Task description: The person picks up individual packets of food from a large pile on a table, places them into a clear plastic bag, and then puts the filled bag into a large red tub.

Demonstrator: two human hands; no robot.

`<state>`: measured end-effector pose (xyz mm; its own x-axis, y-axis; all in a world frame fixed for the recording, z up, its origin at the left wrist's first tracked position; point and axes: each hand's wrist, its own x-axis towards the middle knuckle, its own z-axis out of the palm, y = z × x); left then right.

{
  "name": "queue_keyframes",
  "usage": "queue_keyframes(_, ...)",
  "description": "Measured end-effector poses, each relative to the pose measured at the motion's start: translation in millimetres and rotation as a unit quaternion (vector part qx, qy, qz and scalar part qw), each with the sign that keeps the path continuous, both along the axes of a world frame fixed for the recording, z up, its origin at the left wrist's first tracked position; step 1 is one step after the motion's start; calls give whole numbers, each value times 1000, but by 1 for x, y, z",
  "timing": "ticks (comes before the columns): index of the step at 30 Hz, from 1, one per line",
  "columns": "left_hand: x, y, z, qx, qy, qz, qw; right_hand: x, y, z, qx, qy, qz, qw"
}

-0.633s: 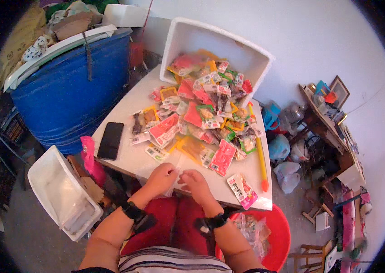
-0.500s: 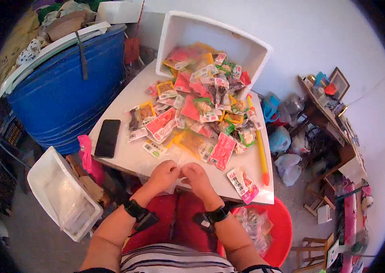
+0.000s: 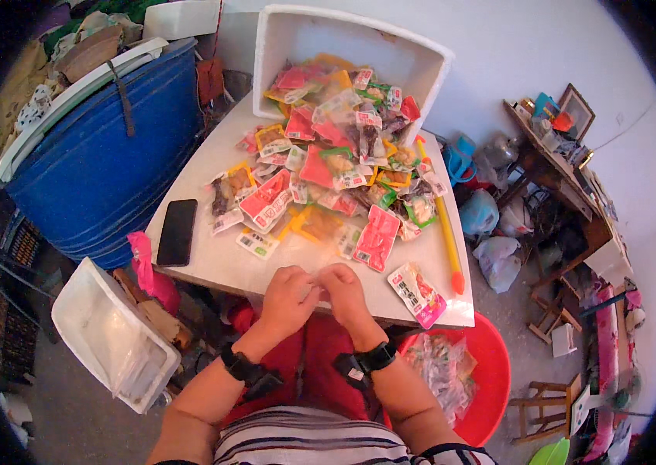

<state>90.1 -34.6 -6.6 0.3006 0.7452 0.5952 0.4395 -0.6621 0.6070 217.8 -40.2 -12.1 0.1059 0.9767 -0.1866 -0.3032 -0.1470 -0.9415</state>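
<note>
My left hand [image 3: 290, 298] and my right hand [image 3: 343, 296] meet at the table's near edge, fingers curled and pinched on what looks like a clear plastic piece [image 3: 313, 284], mostly hidden between them. Beyond them lies a pile of colourful sealed food packets [image 3: 320, 167], spilling from a white foam box [image 3: 432, 85] tipped toward me. A pink packet [image 3: 378, 236] lies just past my right hand, and a white-and-pink packet [image 3: 417, 294] to its right. A black phone [image 3: 177, 232] rests on the left of the white table [image 3: 227, 263].
A long yellow stick [image 3: 448, 240] lies along the table's right side. A red basin [image 3: 490, 372] with plastic wrappers is below right. A white bin [image 3: 95, 333] stands lower left, a big blue tub [image 3: 99, 163] behind it. Cluttered shelving [image 3: 560, 194] lines the right wall.
My hands have moved slightly up and right, their fingers now closer together. The view has shifted a little, so the table and its contents sit higher in the picture.
</note>
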Motion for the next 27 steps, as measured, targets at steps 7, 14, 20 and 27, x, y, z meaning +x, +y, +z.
queue_keyframes(7, 2, -6, 0, -77, 33, 12, 996, 0, -12, -8, -14, -8, 48, 999)
queue_keyframes(14, -4, -8, 7, -304, -19, -54, 951, 2, -19, -8, -7, -20, 81, 996)
queue_keyframes(20, -11, -8, -1, -413, -97, -89, 901, 1, -21, -5, -29, 5, 95, 995)
queue_keyframes(27, -10, -12, -4, -460, -160, -110, 867, 1, -24, 1, -18, -41, 138, 989)
